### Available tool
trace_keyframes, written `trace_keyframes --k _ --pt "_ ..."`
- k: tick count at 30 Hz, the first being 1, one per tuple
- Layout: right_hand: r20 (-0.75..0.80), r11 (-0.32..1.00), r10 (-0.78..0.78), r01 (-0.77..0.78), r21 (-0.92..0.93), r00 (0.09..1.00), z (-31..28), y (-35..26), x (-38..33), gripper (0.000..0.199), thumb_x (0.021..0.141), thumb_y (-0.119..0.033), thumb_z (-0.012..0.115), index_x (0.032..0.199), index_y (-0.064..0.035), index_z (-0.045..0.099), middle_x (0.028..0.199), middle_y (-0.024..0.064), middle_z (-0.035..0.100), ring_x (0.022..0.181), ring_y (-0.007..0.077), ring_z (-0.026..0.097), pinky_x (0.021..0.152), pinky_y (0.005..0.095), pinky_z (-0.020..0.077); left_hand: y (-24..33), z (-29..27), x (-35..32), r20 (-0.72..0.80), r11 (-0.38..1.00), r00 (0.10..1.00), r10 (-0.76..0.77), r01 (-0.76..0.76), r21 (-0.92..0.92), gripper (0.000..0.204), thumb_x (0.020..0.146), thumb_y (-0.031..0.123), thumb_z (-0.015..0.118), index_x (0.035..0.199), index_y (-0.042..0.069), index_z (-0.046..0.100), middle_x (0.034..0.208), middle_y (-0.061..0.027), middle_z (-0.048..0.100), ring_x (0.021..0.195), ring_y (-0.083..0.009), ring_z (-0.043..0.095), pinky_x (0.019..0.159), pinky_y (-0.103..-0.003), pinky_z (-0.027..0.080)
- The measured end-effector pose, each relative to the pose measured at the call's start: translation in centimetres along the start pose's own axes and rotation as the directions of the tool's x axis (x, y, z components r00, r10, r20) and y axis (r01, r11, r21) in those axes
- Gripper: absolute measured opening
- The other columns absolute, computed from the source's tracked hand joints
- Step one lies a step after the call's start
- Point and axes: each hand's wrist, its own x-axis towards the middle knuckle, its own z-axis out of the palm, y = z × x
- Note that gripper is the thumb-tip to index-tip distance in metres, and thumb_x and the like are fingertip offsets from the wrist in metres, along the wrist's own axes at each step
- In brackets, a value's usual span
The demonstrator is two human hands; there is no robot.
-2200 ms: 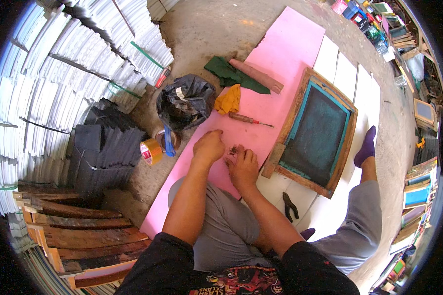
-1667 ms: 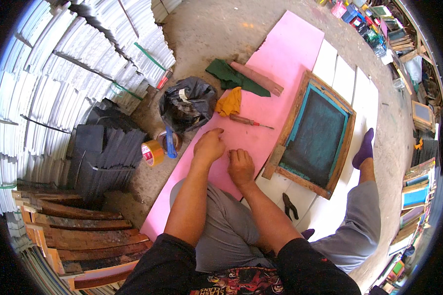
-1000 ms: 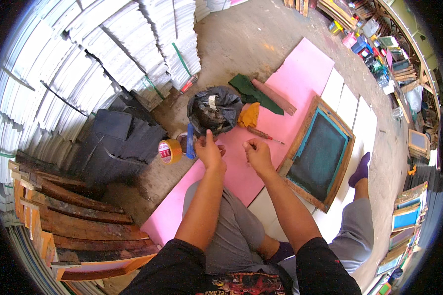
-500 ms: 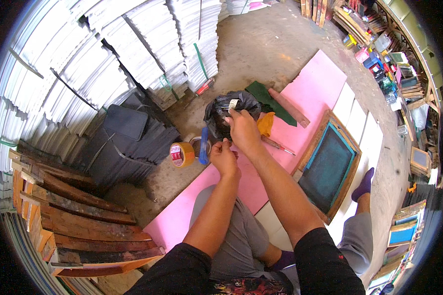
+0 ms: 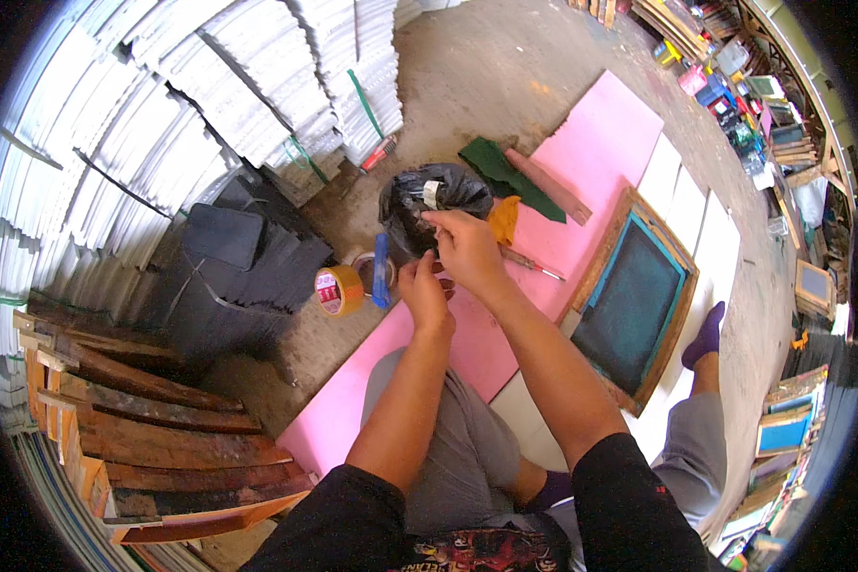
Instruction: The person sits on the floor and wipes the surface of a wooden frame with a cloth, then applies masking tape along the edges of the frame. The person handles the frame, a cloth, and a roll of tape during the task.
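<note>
Concrete floor: right hand (image 5: 465,250) pinches into the black bag (image 5: 427,202), far; left hand (image 5: 423,294) curled, grasp unclear.

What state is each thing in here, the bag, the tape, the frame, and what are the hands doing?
Black plastic bag: crumpled, on the floor.
Right hand: fingertips pinched at the bag's edge.
Left hand: closed, beside the right hand.
Tape roll: standing on edge on the floor.
Wooden screen frame: lying flat.
Pink sheet: spread flat.
Green cloth: lying loose.

Both arms outstretched, left hand (image 5: 423,294) and right hand (image 5: 464,250) together (fingers curled).
</note>
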Motion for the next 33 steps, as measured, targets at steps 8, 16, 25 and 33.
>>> trace_keyframes --k 8,16,25,33 --pt "-0.189 0.929 0.264 -0.302 -0.213 0.946 -3.5 3.4 -14.5 0.031 0.085 -0.001 0.065 0.116 -0.0001 0.069 0.102 0.0192 0.069 0.096 0.0328 0.067 0.084 0.0400 0.0539 -1.5 0.0 -0.7 0.454 0.276 0.889 -0.062 -0.422 0.863 0.036 0.094 0.034 0.058 0.118 0.011 0.070 0.117 -0.0188 0.070 0.112 -0.0385 0.065 0.096 -0.046 0.050" --pt "-0.185 0.830 0.303 -0.354 -0.431 0.935 -1.6 5.0 -20.9 0.038 0.082 -0.014 0.076 0.118 -0.0059 0.069 0.104 0.0130 0.059 0.099 0.0320 0.057 0.088 0.0409 0.0489 -1.7 0.2 -0.7 0.501 0.240 0.863 -0.066 -0.473 0.848 0.034 0.092 0.032 0.061 0.117 0.011 0.070 0.113 -0.0175 0.072 0.108 -0.0372 0.067 0.093 -0.045 0.052" --pt "-0.230 0.816 0.134 -0.239 -0.527 0.964 -0.5 7.2 -21.4 0.018 0.081 -0.011 0.075 0.099 -0.0071 0.072 0.090 0.0086 0.061 0.083 0.0286 0.057 0.073 0.0397 0.0481 -1.6 0.4 -0.9 0.549 0.287 0.835 -0.026 -0.520 0.805 0.035 0.093 0.031 0.062 0.115 0.006 0.070 0.106 -0.0186 0.073 0.102 -0.0359 0.070 0.090 -0.044 0.053" --pt "-0.192 0.774 0.070 -0.175 -0.608 0.979 0.0 7.2 -21.3 0.010 0.084 -0.011 0.069 0.089 -0.0061 0.063 0.087 0.0094 0.058 0.081 0.0293 0.057 0.072 0.0407 0.0473 -2.0 0.4 -0.6 0.597 0.344 0.802 0.001 -0.561 0.753 0.035 0.093 0.029 0.064 0.115 0.003 0.070 0.104 -0.0195 0.073 0.100 -0.0355 0.070 0.088 -0.041 0.054"
